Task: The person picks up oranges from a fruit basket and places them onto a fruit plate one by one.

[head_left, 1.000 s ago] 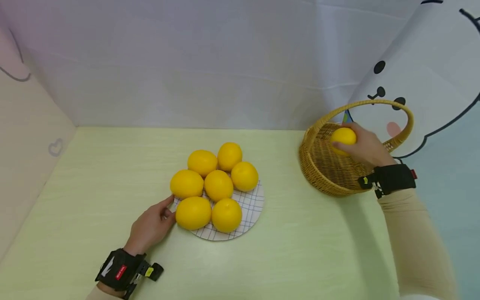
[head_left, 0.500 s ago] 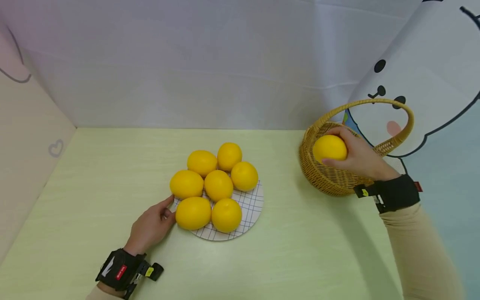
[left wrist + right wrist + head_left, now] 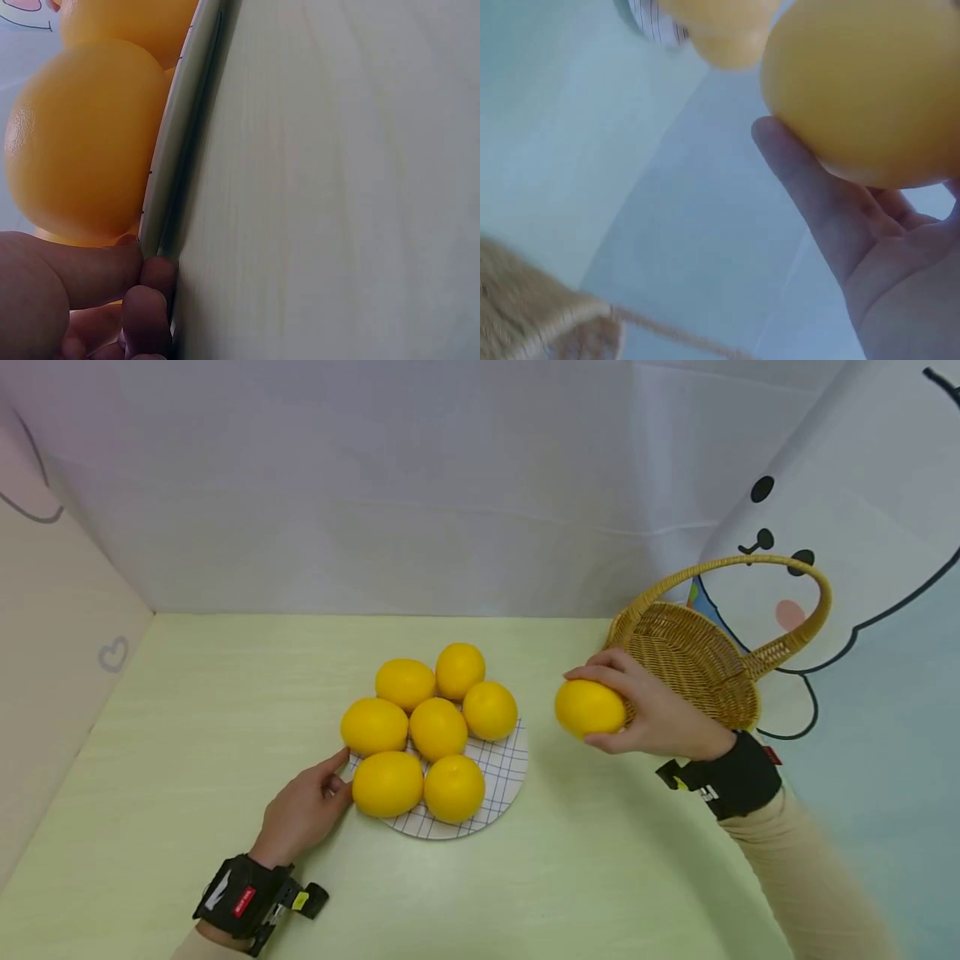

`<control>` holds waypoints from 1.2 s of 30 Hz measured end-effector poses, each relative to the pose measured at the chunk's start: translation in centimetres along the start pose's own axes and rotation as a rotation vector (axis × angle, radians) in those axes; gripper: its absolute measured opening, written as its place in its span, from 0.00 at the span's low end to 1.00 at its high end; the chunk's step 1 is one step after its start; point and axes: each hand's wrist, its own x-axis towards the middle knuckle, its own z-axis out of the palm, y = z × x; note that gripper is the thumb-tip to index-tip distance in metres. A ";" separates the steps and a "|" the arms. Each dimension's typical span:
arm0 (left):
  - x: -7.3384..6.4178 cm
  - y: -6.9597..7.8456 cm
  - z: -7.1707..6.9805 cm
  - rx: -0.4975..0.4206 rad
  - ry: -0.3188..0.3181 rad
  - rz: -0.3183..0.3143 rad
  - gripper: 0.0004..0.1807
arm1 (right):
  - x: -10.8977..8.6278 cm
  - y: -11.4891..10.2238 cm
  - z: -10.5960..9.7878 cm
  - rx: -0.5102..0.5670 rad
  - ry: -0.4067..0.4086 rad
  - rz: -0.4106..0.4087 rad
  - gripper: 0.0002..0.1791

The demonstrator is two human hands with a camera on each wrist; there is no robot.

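My right hand grips a yellow lemon and carries it above the table, between the wicker basket and the plate. In the right wrist view this lemon sits between thumb and fingers. Several more lemons lie close together on the round white plate with blue grid lines. At the plate's left edge, my left hand pinches the rim. The left wrist view has thumb and fingers around the plate's edge, right beside a lemon.
The basket stands at the back right with its tall handle arching up. A pale green wood-grain table lies underneath. White cloth rises behind it, and a printed cartoon sheet hangs at the right.
My right hand has lifted the lemon out of the basket and moved left with it toward the plate. The left hand has stayed at the plate's rim.
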 end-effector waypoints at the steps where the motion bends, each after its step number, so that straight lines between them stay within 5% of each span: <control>1: 0.0 0.0 0.0 0.001 0.000 0.000 0.29 | 0.1 -0.3 0.5 0.008 -0.017 0.006 0.39; 7: 0.1 -0.1 0.1 0.004 -0.002 0.001 0.29 | 0.8 -1.4 3.9 0.094 -0.080 0.058 0.40; 20: 0.1 0.1 -0.1 0.003 -0.009 0.004 0.29 | 0.2 -1.5 9.4 0.131 -0.040 0.008 0.37; 36: 0.0 0.1 -0.1 0.002 -0.022 -0.007 0.30 | -0.2 -1.0 11.2 -0.014 -0.021 -0.151 0.37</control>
